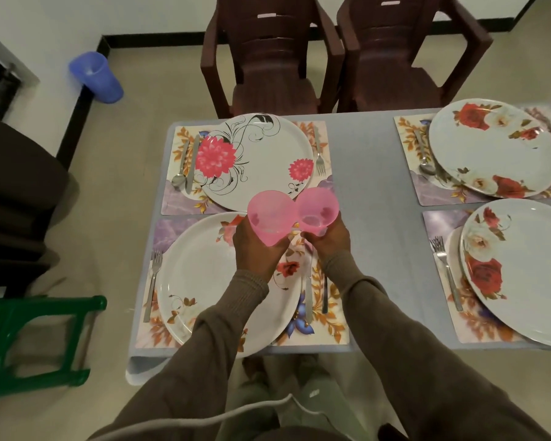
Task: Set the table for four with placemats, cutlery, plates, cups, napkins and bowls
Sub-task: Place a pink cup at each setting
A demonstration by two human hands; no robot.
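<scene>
— What are the two pink cups (291,214) made of?
— Translucent plastic, smooth, with a faint sheen.
— And the plates (255,160)?
— Glossy and smooth with printed flowers, melamine or ceramic; I cannot tell which.
— The cutlery (320,154)?
— Polished metal.
— The placemats (328,300)?
— Slick, printed, slightly shiny.
— The desk (363,173)?
— A matt grey-blue covering.
— The chairs (268,55)?
— Brown moulded plastic. The sleeves (236,300) are soft ribbed knit cloth.
</scene>
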